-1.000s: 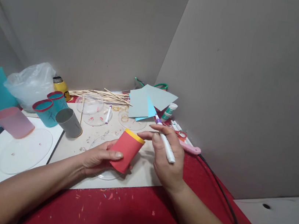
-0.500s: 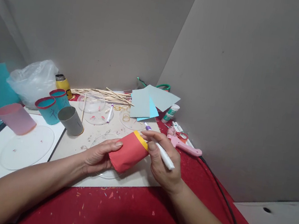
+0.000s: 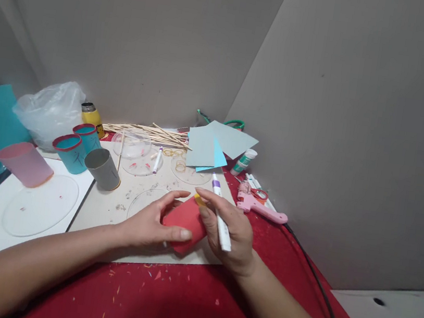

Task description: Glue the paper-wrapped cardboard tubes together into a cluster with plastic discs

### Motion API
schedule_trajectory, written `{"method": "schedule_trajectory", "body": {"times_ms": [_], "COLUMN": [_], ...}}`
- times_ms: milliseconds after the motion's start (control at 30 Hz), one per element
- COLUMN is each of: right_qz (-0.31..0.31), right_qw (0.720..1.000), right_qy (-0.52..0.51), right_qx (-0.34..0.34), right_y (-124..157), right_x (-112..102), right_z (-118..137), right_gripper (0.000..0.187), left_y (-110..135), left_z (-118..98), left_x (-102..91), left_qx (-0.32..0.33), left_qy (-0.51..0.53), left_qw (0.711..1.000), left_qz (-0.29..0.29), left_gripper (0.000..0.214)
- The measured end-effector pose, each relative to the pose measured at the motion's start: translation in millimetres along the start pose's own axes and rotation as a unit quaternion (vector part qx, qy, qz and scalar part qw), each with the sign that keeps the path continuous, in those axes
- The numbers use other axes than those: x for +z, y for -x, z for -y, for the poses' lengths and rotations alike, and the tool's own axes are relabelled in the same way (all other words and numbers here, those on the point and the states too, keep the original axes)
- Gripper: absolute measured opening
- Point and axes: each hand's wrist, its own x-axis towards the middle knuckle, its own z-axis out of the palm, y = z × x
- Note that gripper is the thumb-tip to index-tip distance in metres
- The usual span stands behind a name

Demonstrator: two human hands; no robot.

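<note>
A red paper tube [image 3: 187, 225] with a yellow band at one end is held between both hands over the grey board. My left hand [image 3: 157, 225] wraps round it, the thumb lying along the near side and the fingers behind. At the banded end my right hand [image 3: 232, 227] touches the tube with its fingers. That same hand has a white marker [image 3: 222, 229] with a purple cap or collar lying across it, cap end pointing away from me. My fingers hide most of the yellow band.
To the left stand a grey tube [image 3: 103, 170], two blue tubes [image 3: 72, 154] with red rims and a pink tube [image 3: 24, 164]. Wooden sticks [image 3: 148, 133] lie behind clear discs. Grey and blue paper sheets [image 3: 201, 147] and a pink glue gun [image 3: 262, 206] with a cord are rightward.
My left thumb has moved down along the tube and its fingers now curl over the far side. The tube has turned, and the marker points more steeply away.
</note>
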Motion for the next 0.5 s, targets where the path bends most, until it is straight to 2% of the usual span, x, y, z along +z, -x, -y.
{"method": "schedule_trajectory", "body": {"times_ms": [100,233,333,500], "right_qz": [0.029,0.040,-0.004,-0.113], "right_qw": [0.999,0.998,1.000,0.988], "right_qy": [0.007,0.012,0.013,-0.033], "right_qx": [-0.033,-0.047,0.001,0.102], "right_y": [-1.6,1.3,6.0,7.3], "right_x": [1.5,2.5,3.1,5.4], "right_z": [1.4,1.1,-0.7,1.5], "right_gripper": [0.035,0.037,0.038,0.045], "left_y": [4.1,5.1,3.5,-0.1], "left_z": [-2.0,3.0,5.8,6.6], "left_x": [5.7,10.1,10.2,7.6], "left_qx": [0.022,0.014,0.006,-0.017], "left_qy": [-0.088,-0.095,-0.069,0.001], "left_qw": [0.996,0.995,0.997,0.998], "left_qz": [0.001,0.001,-0.018,-0.059], "left_gripper": [0.089,0.070,0.064,0.073]}}
